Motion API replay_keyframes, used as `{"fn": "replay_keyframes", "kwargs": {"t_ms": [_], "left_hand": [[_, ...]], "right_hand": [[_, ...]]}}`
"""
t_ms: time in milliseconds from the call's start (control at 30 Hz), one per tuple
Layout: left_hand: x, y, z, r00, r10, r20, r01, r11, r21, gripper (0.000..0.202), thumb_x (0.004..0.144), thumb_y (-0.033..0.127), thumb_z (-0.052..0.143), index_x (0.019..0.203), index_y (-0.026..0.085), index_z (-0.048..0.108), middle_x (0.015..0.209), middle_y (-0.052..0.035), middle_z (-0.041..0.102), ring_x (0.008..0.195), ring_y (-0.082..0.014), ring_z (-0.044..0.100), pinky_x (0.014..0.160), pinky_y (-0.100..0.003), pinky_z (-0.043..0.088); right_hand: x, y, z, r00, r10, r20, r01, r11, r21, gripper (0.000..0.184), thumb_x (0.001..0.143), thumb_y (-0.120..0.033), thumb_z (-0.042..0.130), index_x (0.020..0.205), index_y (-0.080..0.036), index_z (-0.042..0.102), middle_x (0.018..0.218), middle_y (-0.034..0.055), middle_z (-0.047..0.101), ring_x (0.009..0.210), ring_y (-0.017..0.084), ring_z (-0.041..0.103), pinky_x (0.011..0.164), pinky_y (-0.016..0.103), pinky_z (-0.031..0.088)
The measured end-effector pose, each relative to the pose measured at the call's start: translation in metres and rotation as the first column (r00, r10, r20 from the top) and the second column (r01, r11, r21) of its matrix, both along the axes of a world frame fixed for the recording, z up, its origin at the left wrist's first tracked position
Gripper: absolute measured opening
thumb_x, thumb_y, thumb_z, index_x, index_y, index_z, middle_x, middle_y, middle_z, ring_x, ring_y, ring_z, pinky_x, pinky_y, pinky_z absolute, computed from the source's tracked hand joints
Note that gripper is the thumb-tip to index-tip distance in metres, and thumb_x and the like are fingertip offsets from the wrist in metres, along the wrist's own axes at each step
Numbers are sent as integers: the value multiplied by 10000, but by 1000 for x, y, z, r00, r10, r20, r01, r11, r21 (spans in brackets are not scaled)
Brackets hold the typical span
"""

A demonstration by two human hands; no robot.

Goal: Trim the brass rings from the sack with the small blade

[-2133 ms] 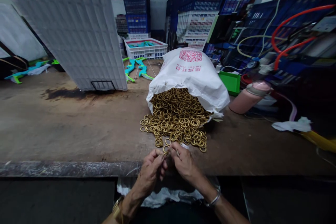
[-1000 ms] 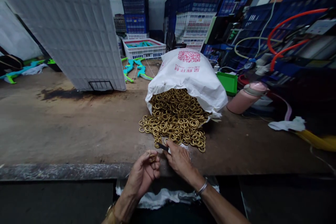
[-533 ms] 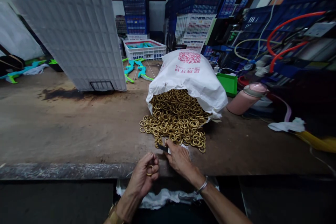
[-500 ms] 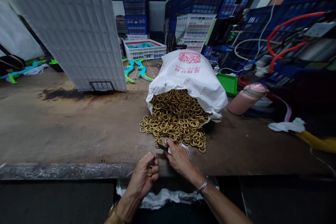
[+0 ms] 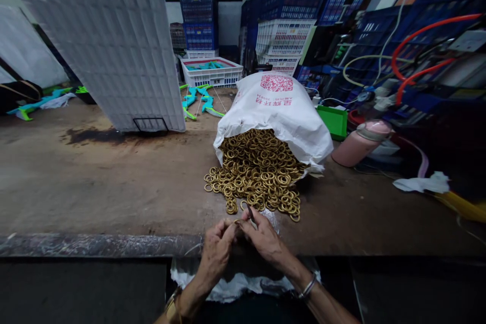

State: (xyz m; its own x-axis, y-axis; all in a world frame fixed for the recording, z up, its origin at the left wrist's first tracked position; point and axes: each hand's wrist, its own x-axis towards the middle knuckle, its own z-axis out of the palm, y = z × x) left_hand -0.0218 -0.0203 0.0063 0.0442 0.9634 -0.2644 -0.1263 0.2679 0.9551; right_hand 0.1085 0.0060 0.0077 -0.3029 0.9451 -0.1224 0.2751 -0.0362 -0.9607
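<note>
Near the front edge of the table, my left hand (image 5: 217, 247) pinches a small brass-coloured ring (image 5: 237, 221) between thumb and fingers. My right hand (image 5: 268, 241) is closed around a small knife (image 5: 250, 212) whose dark, narrow blade points up and away. Its thumb meets the ring, so both hands come together there. Just beyond them lies a heap of similar rings (image 5: 261, 182), spilling from the open mouth of a white woven sack (image 5: 281, 106) with red print. The knife's handle is hidden in my fingers.
A tall white ribbed panel (image 5: 114, 50) stands on the table at left. Blue and green toy bows (image 5: 197, 98) lie behind, before a white crate (image 5: 224, 77). On the right are a pink bottle (image 5: 360, 144), a green tray (image 5: 332, 121) and red hoses (image 5: 402, 50).
My left hand has risen and turned toward the right hand, bringing a ring up between them. The knife has swung from pointing left to pointing upward.
</note>
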Motion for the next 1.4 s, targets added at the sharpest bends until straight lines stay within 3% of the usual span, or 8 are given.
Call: {"fn": "replay_keyframes", "kwargs": {"t_ms": [133,333,700,833,900,1100,1233,1400], "left_hand": [[-1,-2,3,998,-19,-60,28,988,154,279,737,382,558,597,145,521,559,34,443,527,-78,386,502,-185,322],[-3,-4,-5,978,-110,179,137,980,-144,329,756,488,505,657,177,460,437,88,337,346,-38,224,347,-169,165],[-4,-6,-1,931,-66,358,122,983,-137,265,778,424,529,756,170,458,552,70,414,381,-18,251,356,-144,175],[-3,-6,1,943,-44,329,83,991,-105,284,770,438,531,737,168,450,548,71,421,373,-14,259,354,-146,188],[-3,-6,3,956,-32,292,63,993,-96,304,760,456,533,727,167,446,553,67,435,376,-13,274,358,-143,200],[-2,-6,5,986,0,165,14,996,-87,349,721,492,556,703,155,467,525,60,451,376,-16,296,357,-141,205],[-6,-14,2,982,-36,187,57,992,-109,334,755,475,528,673,155,476,459,79,396,345,-15,260,343,-143,182],[-18,-27,5,897,-36,441,127,976,-179,274,722,416,602,767,165,503,527,62,475,331,-12,269,327,-144,182]], "right_hand": [[-2,3,-1,999,-37,-39,35,998,-53,208,803,-386,415,702,-205,404,537,-78,355,493,81,329,493,203,291],[-5,4,8,994,-45,100,41,998,37,190,751,-336,473,641,-191,420,588,-55,397,573,95,370,535,210,304],[-3,4,4,976,-108,191,75,982,173,233,826,-330,341,656,-198,431,578,-34,459,546,109,417,532,219,321],[0,-3,0,907,-24,421,-97,960,262,145,780,-185,370,828,-196,507,698,3,570,620,127,497,579,227,322],[1,-7,0,847,20,531,-190,945,267,258,702,-99,391,906,-199,512,734,10,603,644,135,523,592,233,312],[-3,-11,7,707,60,705,-287,935,208,328,640,-65,370,903,-194,516,723,22,619,641,152,538,567,248,275],[-1,-6,6,623,41,781,-279,945,173,320,663,-54,375,919,-186,514,708,37,625,617,158,542,543,259,245],[4,7,-10,552,-115,826,-128,967,220,291,693,-43,392,928,-165,512,720,63,632,631,169,555,539,262,231]]}}
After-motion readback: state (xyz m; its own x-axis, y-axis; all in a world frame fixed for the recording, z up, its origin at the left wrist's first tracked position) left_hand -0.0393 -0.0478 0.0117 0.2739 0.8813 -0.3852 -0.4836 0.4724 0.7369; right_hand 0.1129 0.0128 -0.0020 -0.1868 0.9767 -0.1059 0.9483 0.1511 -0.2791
